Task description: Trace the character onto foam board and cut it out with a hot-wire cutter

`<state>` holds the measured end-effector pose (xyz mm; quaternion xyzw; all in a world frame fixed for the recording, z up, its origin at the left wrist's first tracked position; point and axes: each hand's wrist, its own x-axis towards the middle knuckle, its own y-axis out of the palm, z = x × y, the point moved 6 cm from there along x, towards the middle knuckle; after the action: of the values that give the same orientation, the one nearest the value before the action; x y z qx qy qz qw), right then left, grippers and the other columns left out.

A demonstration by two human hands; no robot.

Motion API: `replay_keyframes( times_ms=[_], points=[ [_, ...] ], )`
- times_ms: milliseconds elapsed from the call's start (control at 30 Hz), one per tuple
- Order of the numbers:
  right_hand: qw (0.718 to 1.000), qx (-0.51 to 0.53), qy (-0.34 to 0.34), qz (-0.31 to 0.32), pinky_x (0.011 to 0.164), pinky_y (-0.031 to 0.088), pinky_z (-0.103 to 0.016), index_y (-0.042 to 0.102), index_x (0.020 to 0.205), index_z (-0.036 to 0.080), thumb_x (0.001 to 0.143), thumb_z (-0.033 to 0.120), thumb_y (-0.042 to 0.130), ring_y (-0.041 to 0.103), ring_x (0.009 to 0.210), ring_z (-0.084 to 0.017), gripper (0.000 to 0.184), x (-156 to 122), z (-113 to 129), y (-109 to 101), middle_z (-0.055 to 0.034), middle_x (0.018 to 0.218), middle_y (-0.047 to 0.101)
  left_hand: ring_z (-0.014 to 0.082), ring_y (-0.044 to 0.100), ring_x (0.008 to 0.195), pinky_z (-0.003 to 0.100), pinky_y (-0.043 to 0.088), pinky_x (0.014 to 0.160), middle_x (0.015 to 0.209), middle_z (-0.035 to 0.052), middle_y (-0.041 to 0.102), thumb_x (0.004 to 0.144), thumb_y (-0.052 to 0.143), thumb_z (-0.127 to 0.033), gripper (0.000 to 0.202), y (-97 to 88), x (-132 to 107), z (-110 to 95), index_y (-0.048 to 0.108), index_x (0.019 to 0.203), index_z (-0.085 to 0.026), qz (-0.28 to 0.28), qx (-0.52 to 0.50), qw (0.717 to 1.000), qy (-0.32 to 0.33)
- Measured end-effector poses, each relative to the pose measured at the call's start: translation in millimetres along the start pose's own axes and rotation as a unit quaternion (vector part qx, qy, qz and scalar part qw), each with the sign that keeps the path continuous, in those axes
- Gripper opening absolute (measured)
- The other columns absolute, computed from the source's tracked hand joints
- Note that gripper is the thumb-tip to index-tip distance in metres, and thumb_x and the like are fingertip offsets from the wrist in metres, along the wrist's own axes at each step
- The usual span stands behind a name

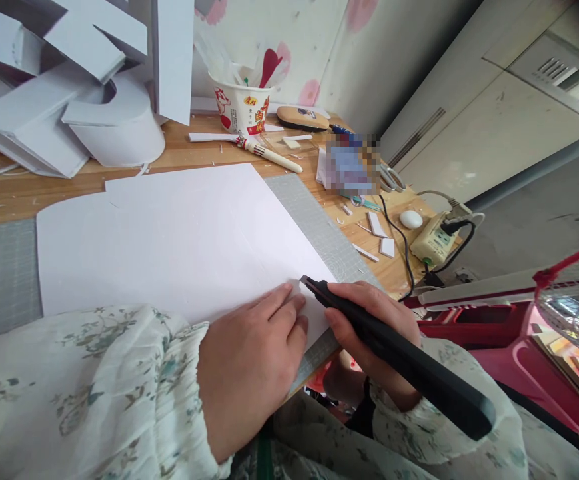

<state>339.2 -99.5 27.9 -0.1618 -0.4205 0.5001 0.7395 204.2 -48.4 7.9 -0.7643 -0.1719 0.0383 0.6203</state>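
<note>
A large white sheet of card or foam board lies flat on a grey cutting mat. It has a notch and a rounded corner along its far left edge. My left hand rests on the sheet's near edge, fingers stretched out and pressing down. In my right hand is a black-handled utility knife, gripped between thumb and fingers. Its tip touches or hovers just over the sheet, close to my left fingertips; which of the two I cannot tell.
White box-like letter shapes are piled at the back left. Behind the mat stand a paper cup of tools, a pen and an oval case. White offcuts, a cable and a power strip lie at the right.
</note>
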Motion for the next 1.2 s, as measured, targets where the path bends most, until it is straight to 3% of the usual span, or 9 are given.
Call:
replay_keyframes(
  times_ms=[600, 867, 1200],
  points=[
    [1.000, -0.008, -0.020, 0.006, 0.056, 0.055, -0.024, 0.065, 0.107, 0.025, 0.086, 0.018, 0.065, 0.070, 0.065, -0.015, 0.022, -6.4, 2.6, -7.2, -0.0014, 0.079, 0.073, 0.0294, 0.062, 0.124, 0.042, 0.056, 0.102, 0.127, 0.0147, 0.069, 0.096, 0.042, -0.012, 0.034, -8.0, -0.3, -4.1, 0.073, 0.110, -0.011, -0.049, 0.035, 0.998, 0.029],
    [0.999, -0.011, -0.028, 0.019, 0.059, 0.056, -0.025, 0.063, 0.111, 0.027, 0.086, 0.018, 0.065, 0.070, 0.068, -0.016, 0.027, -11.0, 2.3, -9.4, -0.0010, 0.082, 0.073, 0.0328, 0.063, 0.122, 0.046, 0.059, 0.098, 0.128, 0.0162, 0.068, 0.095, 0.041, -0.013, 0.036, -11.4, 1.3, -2.9, 0.074, 0.108, -0.010, -0.064, 0.020, 0.997, 0.033],
    [0.999, -0.005, -0.044, 0.027, 0.059, 0.054, -0.022, 0.062, 0.111, 0.023, 0.085, 0.014, 0.064, 0.068, 0.066, -0.014, 0.027, -13.0, 5.5, -13.1, -0.0012, 0.079, 0.070, 0.0343, 0.062, 0.123, 0.047, 0.058, 0.099, 0.128, 0.0171, 0.068, 0.089, 0.056, -0.017, 0.027, -9.0, -1.7, -3.4, 0.073, 0.108, -0.008, -0.069, 0.018, 0.996, 0.046]
  ],
)
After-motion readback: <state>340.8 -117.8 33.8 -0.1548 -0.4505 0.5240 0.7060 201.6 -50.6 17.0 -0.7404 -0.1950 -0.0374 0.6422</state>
